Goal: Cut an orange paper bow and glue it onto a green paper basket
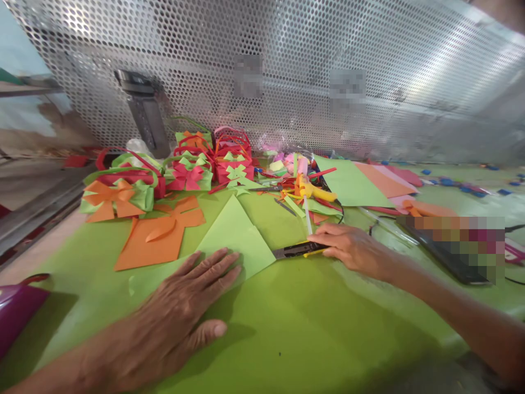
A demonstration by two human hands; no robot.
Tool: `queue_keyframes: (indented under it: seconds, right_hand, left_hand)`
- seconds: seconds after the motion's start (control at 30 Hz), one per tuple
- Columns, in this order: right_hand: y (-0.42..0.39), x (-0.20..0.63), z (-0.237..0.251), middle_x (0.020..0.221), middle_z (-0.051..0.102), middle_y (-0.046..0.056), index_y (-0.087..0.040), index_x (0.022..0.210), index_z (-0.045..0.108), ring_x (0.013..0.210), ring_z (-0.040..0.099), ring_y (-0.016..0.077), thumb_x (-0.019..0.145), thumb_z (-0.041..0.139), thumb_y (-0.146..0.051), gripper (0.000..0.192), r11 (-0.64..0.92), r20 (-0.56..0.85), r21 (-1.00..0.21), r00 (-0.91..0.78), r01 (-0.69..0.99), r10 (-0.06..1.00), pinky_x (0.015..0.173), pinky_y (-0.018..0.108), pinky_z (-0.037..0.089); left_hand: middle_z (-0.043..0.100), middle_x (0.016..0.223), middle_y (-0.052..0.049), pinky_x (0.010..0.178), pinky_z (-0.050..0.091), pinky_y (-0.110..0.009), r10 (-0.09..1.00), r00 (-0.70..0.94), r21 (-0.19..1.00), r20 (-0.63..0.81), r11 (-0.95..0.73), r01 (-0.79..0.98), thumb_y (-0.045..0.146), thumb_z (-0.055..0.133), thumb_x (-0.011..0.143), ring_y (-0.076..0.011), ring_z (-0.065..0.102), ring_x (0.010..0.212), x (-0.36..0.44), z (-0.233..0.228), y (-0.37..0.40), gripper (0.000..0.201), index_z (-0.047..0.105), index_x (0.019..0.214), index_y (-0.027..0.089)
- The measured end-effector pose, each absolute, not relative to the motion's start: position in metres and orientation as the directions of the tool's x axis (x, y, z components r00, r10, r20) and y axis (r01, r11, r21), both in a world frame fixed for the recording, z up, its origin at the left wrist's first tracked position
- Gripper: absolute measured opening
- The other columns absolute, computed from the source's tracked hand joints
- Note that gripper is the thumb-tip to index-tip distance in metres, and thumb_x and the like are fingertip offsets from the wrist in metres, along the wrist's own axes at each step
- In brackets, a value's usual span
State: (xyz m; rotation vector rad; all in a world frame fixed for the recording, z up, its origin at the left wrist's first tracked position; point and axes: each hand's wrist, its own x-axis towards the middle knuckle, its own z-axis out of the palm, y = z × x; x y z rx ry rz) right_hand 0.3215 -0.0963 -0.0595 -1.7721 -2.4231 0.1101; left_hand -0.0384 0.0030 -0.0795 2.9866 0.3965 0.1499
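My left hand (180, 306) lies flat, fingers spread, on the near edge of a folded light-green paper triangle (237, 235) on the green table (287, 328). My right hand (348, 246) rests on a yellow-and-black utility knife (297, 250) lying just right of the triangle, its blade end at the paper's right corner. An orange cut paper shape (158, 232) lies to the left of the triangle.
Several finished paper baskets with bows (192, 164) stand at the back left. A yellow glue gun (314, 190), paper strips and green and orange sheets (361, 183) lie at the back centre. A perforated metal wall (287, 65) closes the back. A purple object (16, 312) sits at the left edge.
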Motion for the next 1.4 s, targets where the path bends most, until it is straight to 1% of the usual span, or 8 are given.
queue_keyframes:
  seconds: [0.2,0.33,0.6,0.77,0.9,1.03,1.17,1.4]
  right_hand:
    - [-0.0976,0.3199,-0.0584,0.102,0.068,0.007,-0.025,0.116,0.066,0.089,0.066,0.0197,0.09,0.053,-0.011,0.033,0.316,0.119,-0.158,-0.3,0.935,0.946,0.075,0.03,0.051]
    - [-0.0978,0.3184,-0.0573,0.101,0.068,0.008,-0.024,0.113,0.067,0.089,0.065,0.0196,0.089,0.053,-0.011,0.03,0.319,0.12,-0.149,-0.303,0.936,0.945,0.075,0.029,0.052]
    - [-0.0976,0.3168,-0.0559,0.098,0.068,0.008,-0.024,0.111,0.068,0.086,0.065,0.0194,0.089,0.055,-0.012,0.029,0.34,0.131,-0.156,-0.322,0.927,0.938,0.074,0.029,0.052]
    - [-0.0995,0.3158,-0.0565,0.098,0.067,0.007,-0.024,0.11,0.068,0.085,0.065,0.0191,0.089,0.054,-0.011,0.028,0.324,0.118,-0.158,-0.308,0.933,0.944,0.073,0.029,0.052]
    - [-0.1019,0.3179,-0.0567,0.097,0.066,0.007,-0.024,0.114,0.066,0.084,0.064,0.0183,0.09,0.051,-0.011,0.032,0.311,0.105,-0.139,-0.298,0.94,0.949,0.072,0.028,0.051]
    - [-0.1021,0.3188,-0.056,0.097,0.066,0.007,-0.024,0.115,0.066,0.083,0.064,0.0183,0.089,0.05,-0.009,0.034,0.321,0.102,-0.121,-0.31,0.939,0.945,0.07,0.027,0.05]
    - [-0.1005,0.3168,-0.0566,0.098,0.066,0.007,-0.024,0.113,0.067,0.086,0.064,0.0192,0.088,0.052,-0.008,0.033,0.335,0.111,-0.125,-0.323,0.934,0.94,0.072,0.029,0.051]
    - [-0.1017,0.3145,-0.0551,0.099,0.067,0.009,-0.021,0.115,0.065,0.087,0.065,0.0203,0.088,0.05,-0.005,0.034,0.314,0.067,-0.103,-0.308,0.944,0.949,0.073,0.03,0.051]
  left_hand:
    - [0.025,0.157,-0.005,0.114,0.028,-0.048,0.25,0.962,0.148,0.105,-0.961,0.234,0.054,0.044,0.094,-0.031,0.03,0.141,-0.0396,-0.0775,0.0027,0.074,0.01,0.153,0.028]
    - [0.026,0.156,-0.004,0.114,0.028,-0.046,0.253,0.961,0.161,0.114,-0.959,0.233,0.054,0.046,0.093,-0.0308,0.031,0.141,-0.0398,-0.0764,0.0029,0.074,0.011,0.153,0.029]
    - [0.02,0.158,-0.007,0.115,0.024,-0.052,0.253,0.966,0.139,0.061,-0.96,0.243,0.057,0.042,0.093,-0.0321,0.025,0.143,-0.038,-0.0789,0.004,0.076,0.007,0.154,0.026]
    - [0.021,0.158,-0.007,0.115,0.023,-0.052,0.249,0.966,0.138,0.067,-0.961,0.239,0.056,0.042,0.094,-0.0315,0.025,0.143,-0.0358,-0.0786,0.0029,0.075,0.008,0.154,0.025]
    - [0.023,0.157,-0.006,0.116,0.023,-0.051,0.255,0.963,0.133,0.084,-0.961,0.242,0.057,0.044,0.093,-0.0313,0.025,0.143,-0.0363,-0.0781,0.002,0.077,0.01,0.153,0.026]
    - [0.023,0.157,-0.006,0.115,0.023,-0.051,0.257,0.963,0.148,0.075,-0.958,0.244,0.058,0.044,0.093,-0.0314,0.026,0.143,-0.0363,-0.0785,0.0022,0.075,0.012,0.153,0.026]
    - [0.022,0.158,-0.007,0.116,0.021,-0.052,0.268,0.961,0.16,0.066,-0.954,0.255,0.059,0.044,0.092,-0.0315,0.025,0.143,-0.037,-0.0804,0.0027,0.077,0.01,0.153,0.027]
    - [0.02,0.158,-0.007,0.116,0.02,-0.055,0.273,0.962,0.191,0.026,-0.946,0.263,0.059,0.043,0.092,-0.0328,0.021,0.144,-0.0356,-0.0782,0.0026,0.076,0.011,0.153,0.028]
